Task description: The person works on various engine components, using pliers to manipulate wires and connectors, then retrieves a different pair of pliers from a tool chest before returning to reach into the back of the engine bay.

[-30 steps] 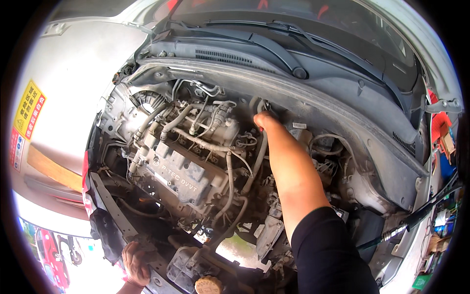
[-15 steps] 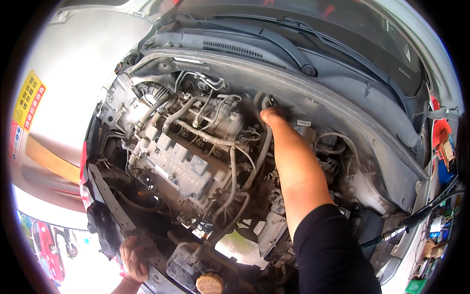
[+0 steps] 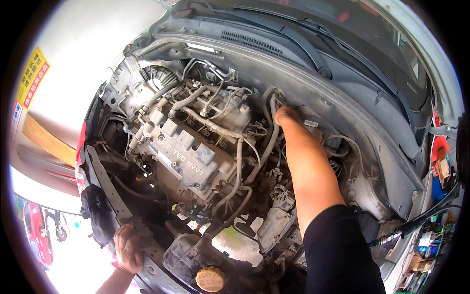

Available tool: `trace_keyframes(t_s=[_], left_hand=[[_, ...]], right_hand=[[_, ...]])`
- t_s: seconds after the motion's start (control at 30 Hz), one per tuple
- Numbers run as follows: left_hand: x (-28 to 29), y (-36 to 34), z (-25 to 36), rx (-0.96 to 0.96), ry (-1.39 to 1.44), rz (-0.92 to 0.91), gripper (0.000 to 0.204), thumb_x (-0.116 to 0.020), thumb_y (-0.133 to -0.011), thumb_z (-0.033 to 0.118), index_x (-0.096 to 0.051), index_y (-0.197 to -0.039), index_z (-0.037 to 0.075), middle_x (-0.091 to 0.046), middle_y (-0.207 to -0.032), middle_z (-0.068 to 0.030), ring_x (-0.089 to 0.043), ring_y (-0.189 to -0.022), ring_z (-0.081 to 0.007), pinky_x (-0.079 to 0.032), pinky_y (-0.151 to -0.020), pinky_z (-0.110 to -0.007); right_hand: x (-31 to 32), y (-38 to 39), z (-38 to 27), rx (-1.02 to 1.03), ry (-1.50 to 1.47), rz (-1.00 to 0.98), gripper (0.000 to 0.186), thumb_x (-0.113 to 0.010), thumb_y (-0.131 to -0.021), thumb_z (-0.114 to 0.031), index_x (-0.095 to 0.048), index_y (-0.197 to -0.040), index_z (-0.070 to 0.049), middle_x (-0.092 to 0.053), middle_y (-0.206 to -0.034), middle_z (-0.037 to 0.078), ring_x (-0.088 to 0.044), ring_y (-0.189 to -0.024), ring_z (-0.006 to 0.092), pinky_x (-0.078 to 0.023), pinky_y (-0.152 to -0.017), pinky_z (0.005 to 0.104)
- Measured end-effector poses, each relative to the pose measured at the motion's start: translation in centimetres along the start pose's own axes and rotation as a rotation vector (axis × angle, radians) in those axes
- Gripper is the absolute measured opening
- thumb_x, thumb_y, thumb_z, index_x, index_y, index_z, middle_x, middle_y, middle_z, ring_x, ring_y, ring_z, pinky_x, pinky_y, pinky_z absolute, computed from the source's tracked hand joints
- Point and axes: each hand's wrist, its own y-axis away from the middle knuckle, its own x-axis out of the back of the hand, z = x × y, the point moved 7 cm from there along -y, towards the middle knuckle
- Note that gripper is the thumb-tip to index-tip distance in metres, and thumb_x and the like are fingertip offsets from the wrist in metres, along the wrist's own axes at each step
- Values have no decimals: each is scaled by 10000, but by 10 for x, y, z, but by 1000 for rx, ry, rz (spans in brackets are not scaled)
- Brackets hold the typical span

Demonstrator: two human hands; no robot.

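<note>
My right arm, in a black sleeve, reaches across a dusty car engine bay. At its far end my right hand [image 3: 286, 116] is closed beside the upper end of a thick grey hose [image 3: 270, 139] near the rear wall. A small metallic piece shows at the fingertips; what they grip is mostly hidden. My left hand [image 3: 128, 249] rests at the front edge with its fingers bent over the metal front crossbar [image 3: 110, 191]. Between my hands lies the engine with its grey cover [image 3: 186, 159]. Next to my left hand stands a coolant tank with a yellowish cap [image 3: 210, 279].
A ribbed hose [image 3: 215, 128] and wiring cross the engine top. Behind the bay run the cowl [image 3: 264, 46] and wiper arm [image 3: 306, 46]. A black strut-like rod [image 3: 416, 223] slants at the right. Yellow and red signs [image 3: 34, 78] hang on the left wall.
The view has shifted a little, so the engine and both hands sit differently in the picture. The blur around the hose by my right hand is gone. My left hand stays on the crossbar.
</note>
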Motion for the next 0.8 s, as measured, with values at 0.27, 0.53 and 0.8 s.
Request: trace_keyframes(t_s=[0.27, 0.53, 0.8], left_hand=[[3, 7, -1, 31, -9, -7, 293, -482, -783, 182, -571, -1001, 8, -522, -1175, -234, -503, -1119, -440, -377, -959, -532], [-5, 0, -1, 7, 36, 0, 310, -472, -820, 233, -584, -1014, 18, -520, -1189, -231, -496, -1137, -441, -364, -984, -530], [-4, 1, -2, 11, 29, 4, 302, -482, -806, 221, -579, -1006, 17, -519, -1191, -234, -496, -1137, -443, -366, -982, -532]], right_hand=[[18, 46, -29, 26, 52, -89, 334, -566, -753, -53, -682, -1064, -8, -654, -1130, 227, -625, -1097, 356, -516, -858, 451], [47, 76, -7, -78, 24, -139, 451, -548, -783, -174, -632, -1204, -35, -578, -1295, 192, -547, -1222, 333, -459, -973, 403], [27, 51, -3, -34, -8, -149, 329, -532, -722, -135, -668, -992, -6, -686, -999, 166, -660, -925, 323, -505, -798, 421]])
